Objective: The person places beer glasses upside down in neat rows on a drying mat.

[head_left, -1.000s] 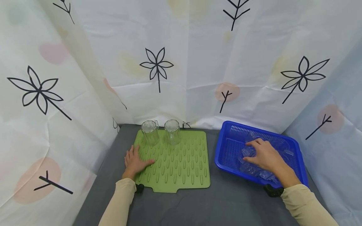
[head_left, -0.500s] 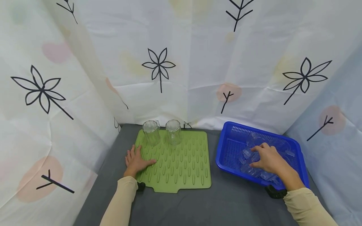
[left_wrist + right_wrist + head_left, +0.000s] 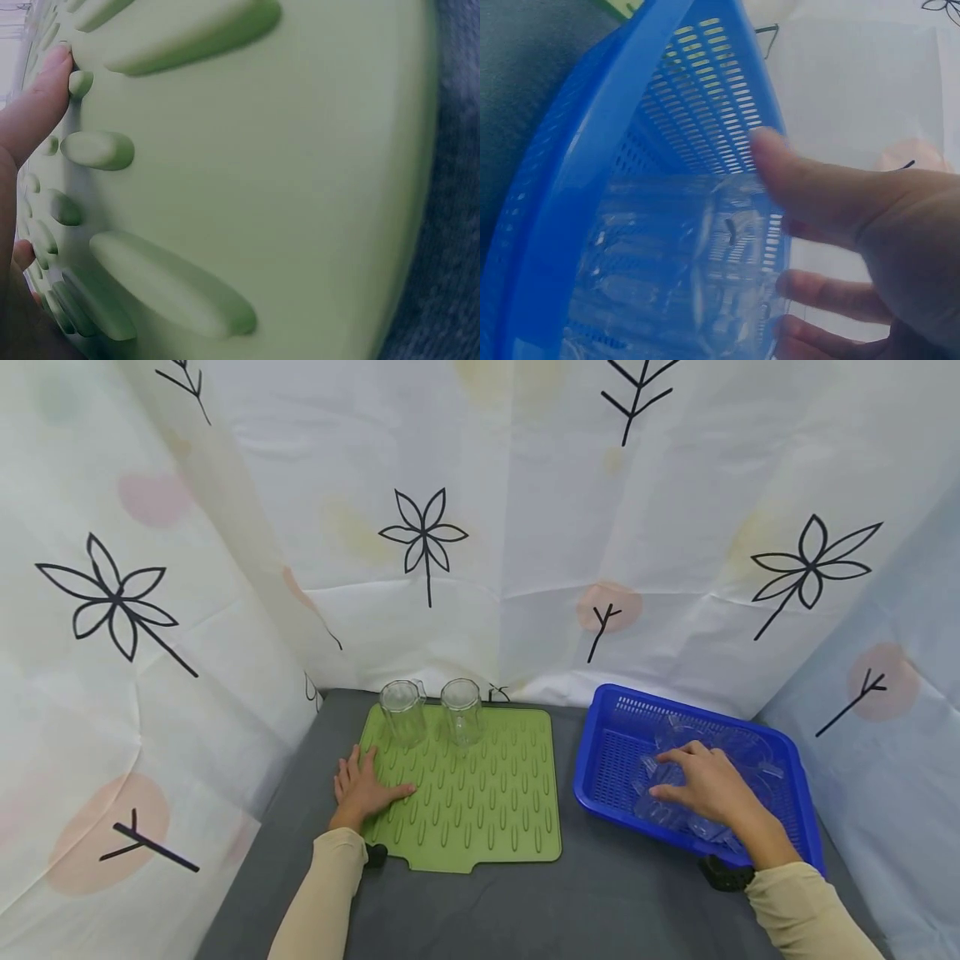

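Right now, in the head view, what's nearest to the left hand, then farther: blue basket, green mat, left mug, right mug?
1. Green mat, under the left hand.
2. Left mug, at the mat's far left.
3. Right mug, beside it.
4. Blue basket, to the right.

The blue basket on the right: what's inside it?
The basket holds several clear glasses, in its middle and right part. The right hand covers some, and the glasses overlap, so their exact number can't be told.
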A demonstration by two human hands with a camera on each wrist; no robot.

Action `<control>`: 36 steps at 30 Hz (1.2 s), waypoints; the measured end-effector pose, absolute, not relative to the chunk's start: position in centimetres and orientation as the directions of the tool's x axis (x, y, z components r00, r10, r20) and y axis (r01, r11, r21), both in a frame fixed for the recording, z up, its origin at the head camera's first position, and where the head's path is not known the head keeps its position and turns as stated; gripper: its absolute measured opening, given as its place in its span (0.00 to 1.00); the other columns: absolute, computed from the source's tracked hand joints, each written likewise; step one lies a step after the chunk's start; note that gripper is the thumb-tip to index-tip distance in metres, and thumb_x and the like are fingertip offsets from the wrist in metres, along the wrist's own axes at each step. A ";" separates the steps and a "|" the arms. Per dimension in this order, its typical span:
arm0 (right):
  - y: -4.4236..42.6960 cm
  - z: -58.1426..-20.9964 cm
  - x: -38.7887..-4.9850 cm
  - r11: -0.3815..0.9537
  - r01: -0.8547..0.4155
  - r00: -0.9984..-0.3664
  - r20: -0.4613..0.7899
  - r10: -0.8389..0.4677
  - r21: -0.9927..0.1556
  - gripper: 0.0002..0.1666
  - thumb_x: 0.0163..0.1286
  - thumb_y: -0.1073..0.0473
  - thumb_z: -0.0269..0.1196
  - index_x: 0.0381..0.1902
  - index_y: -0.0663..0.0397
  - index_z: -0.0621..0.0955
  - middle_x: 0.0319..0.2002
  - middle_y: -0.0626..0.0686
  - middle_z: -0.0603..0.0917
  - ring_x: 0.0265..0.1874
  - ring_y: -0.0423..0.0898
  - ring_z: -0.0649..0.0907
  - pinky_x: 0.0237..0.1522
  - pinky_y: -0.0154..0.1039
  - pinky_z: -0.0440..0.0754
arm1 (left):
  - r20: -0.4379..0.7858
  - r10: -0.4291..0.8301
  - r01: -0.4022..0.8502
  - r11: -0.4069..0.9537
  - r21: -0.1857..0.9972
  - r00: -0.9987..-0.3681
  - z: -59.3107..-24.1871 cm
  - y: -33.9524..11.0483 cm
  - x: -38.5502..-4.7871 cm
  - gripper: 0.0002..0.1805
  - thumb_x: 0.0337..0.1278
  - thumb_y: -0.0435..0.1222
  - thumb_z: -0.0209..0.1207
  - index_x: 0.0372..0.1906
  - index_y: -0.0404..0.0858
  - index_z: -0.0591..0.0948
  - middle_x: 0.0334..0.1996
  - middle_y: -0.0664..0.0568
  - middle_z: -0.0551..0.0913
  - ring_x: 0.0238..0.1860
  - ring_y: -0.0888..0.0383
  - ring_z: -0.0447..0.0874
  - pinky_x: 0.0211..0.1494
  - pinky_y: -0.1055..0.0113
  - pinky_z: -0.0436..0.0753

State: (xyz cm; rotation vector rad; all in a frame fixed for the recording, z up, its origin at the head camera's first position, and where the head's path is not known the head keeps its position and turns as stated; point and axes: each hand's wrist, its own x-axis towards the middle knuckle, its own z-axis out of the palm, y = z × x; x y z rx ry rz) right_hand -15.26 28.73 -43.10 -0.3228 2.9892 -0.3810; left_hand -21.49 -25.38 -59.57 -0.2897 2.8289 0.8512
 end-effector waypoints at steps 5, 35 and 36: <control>28.8 -43.3 -15.2 0.941 -0.201 -0.969 -0.085 -0.231 -0.272 0.36 0.61 0.43 0.74 0.62 0.58 0.82 0.58 0.73 0.78 0.55 0.74 0.77 0.56 0.74 0.72 | -0.224 -0.133 -0.234 0.819 0.524 -0.966 -59.8 -25.2 -21.5 0.69 0.44 0.66 0.71 0.83 0.42 0.46 0.82 0.35 0.32 0.81 0.28 0.26 0.79 0.29 0.36; 27.8 -44.4 -16.0 0.908 -0.155 -0.949 -0.196 -0.247 -0.389 0.45 0.61 0.46 0.75 0.71 0.58 0.73 0.67 0.75 0.69 0.60 0.75 0.76 0.50 0.72 0.78 | -0.243 -0.129 -0.244 0.810 0.534 -0.961 -59.4 -25.2 -21.6 0.67 0.46 0.64 0.71 0.83 0.43 0.46 0.82 0.36 0.31 0.81 0.28 0.24 0.79 0.29 0.34; 27.7 -44.5 -16.0 0.907 -0.160 -0.948 -0.196 -0.251 -0.390 0.45 0.61 0.46 0.75 0.71 0.58 0.73 0.67 0.75 0.69 0.59 0.75 0.77 0.50 0.72 0.78 | -0.245 -0.130 -0.246 0.809 0.534 -0.961 -59.5 -25.2 -21.6 0.68 0.46 0.64 0.71 0.83 0.43 0.46 0.82 0.36 0.31 0.81 0.28 0.24 0.79 0.29 0.34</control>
